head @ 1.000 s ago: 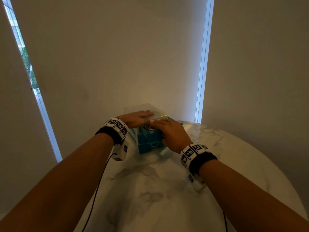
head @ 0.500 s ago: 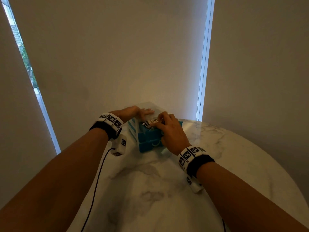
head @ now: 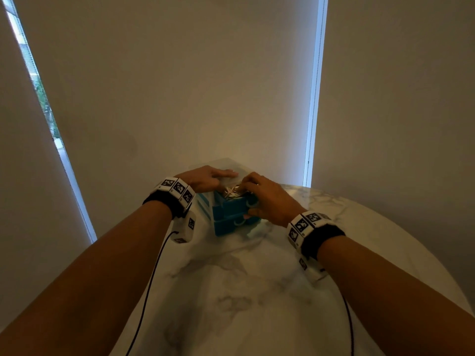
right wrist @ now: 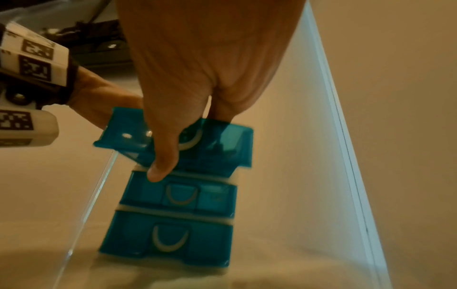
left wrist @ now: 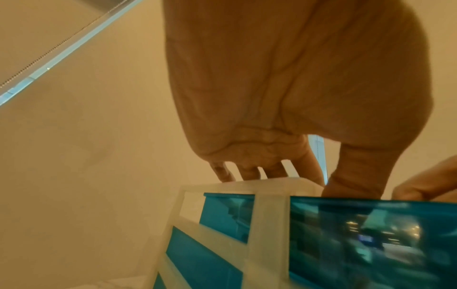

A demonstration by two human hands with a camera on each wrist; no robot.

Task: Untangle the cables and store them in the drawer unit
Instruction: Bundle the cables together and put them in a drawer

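A round white marble table (head: 231, 291) stands before drawn beige blinds (head: 180, 86); daylight slits at 10 and 1 o'clock

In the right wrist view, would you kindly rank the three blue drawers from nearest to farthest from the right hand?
1. Top drawer: pulled out, right hand grips its front.
2. Middle drawer: directly below, shut; the thumb tip reaches its upper edge.
3. Bottom drawer: lowest, shut, clear of the hand.
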